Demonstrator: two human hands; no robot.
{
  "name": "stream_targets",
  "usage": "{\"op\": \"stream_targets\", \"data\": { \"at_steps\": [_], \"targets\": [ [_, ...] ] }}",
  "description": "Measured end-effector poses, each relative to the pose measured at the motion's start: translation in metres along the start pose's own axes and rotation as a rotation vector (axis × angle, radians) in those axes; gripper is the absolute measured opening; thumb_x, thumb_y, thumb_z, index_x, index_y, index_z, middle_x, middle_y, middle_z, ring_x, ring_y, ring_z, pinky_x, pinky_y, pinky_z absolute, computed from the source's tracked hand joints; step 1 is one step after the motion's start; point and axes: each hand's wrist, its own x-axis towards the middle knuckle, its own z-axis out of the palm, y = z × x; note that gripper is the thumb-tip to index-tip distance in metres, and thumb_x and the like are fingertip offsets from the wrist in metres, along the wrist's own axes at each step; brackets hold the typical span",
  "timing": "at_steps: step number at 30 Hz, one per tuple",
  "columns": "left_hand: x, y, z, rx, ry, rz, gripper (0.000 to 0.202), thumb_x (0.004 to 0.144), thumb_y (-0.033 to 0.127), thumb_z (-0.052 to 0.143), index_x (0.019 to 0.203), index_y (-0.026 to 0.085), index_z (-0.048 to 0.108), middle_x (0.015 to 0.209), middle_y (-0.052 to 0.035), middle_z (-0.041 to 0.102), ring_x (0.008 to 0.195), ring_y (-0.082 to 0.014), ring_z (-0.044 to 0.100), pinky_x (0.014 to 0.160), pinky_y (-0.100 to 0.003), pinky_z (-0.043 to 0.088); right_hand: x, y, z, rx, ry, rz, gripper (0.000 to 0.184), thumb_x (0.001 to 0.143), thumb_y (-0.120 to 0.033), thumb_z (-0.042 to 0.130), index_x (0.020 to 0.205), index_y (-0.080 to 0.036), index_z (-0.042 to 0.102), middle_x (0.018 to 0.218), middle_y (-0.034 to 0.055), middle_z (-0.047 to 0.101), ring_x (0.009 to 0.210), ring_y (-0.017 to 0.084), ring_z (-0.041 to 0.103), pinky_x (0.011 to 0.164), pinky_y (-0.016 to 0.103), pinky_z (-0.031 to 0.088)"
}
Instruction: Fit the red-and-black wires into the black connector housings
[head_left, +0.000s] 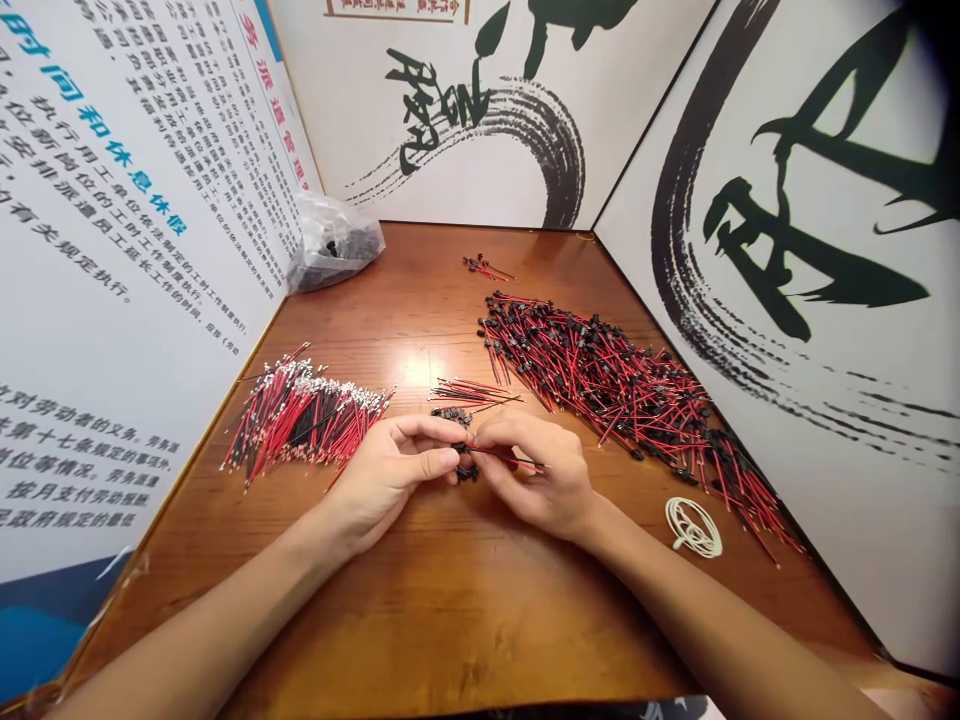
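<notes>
Near the middle of the table, my left hand (401, 470) pinches a small black connector housing (460, 449) between thumb and forefinger. My right hand (540, 475) meets it from the other side, its fingers closed on thin red and black wires (529, 463) whose free ends stick out to the right. Fingertips cover most of the join between wires and housing. Loose black connector housings (469, 472) lie just beneath and behind the fingertips. A small row of red and black wires (476, 392) rests on the table beyond my hands.
Many loose wires with silvery ends (307, 415) lie at left. A long heap of wires with black connectors (592, 370) spreads along the right. Further back are a small wire bunch (484, 267) and a plastic bag (334, 245). A white cord coil (694, 527) lies at right. Printed panels (465, 190) surround the table.
</notes>
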Motion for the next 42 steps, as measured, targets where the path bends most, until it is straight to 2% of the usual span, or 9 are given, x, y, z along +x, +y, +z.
{"op": "stream_targets", "data": {
  "at_steps": [5,12,27,42],
  "targets": [
    [0.001,0.002,-0.003,-0.001,-0.024,-0.004,0.018,0.064,0.016,0.086,0.078,0.014,0.076,0.078,-0.0039,0.069,0.068,-0.0115,0.064,0.062,-0.021,0.052,0.003,-0.002,-0.005,0.156,0.084,0.141,0.009,0.083,-0.009,0.063,0.084,-0.018,0.060,0.075,0.0041,0.065,0.069,0.017,0.062,0.065,0.034,0.053],
    [0.000,0.003,-0.002,-0.039,-0.104,-0.028,0.019,0.064,0.013,0.085,0.080,0.011,0.074,0.070,-0.0039,0.068,0.063,-0.0115,0.064,0.057,-0.020,0.052,0.006,-0.009,-0.005,0.290,0.056,0.125,0.011,0.081,-0.005,0.062,0.083,-0.015,0.062,0.076,0.0059,0.065,0.071,0.018,0.063,0.066,0.037,0.054],
    [0.000,0.003,-0.001,-0.099,-0.141,-0.072,0.017,0.066,0.012,0.084,0.081,0.009,0.075,0.070,-0.0057,0.070,0.062,-0.0116,0.065,0.057,-0.019,0.052,0.005,-0.013,-0.008,0.252,0.052,0.068,0.015,0.079,-0.001,0.062,0.086,-0.014,0.064,0.080,0.0084,0.066,0.074,0.019,0.063,0.066,0.037,0.055],
    [0.000,0.005,-0.002,-0.084,-0.108,-0.078,0.019,0.063,0.013,0.085,0.078,0.009,0.074,0.067,-0.0058,0.070,0.059,-0.0113,0.064,0.055,-0.019,0.052,0.007,-0.013,-0.006,0.130,0.065,-0.018,0.016,0.081,-0.002,0.062,0.088,-0.017,0.063,0.076,0.0048,0.067,0.072,0.017,0.065,0.065,0.034,0.057]
  ]
}}
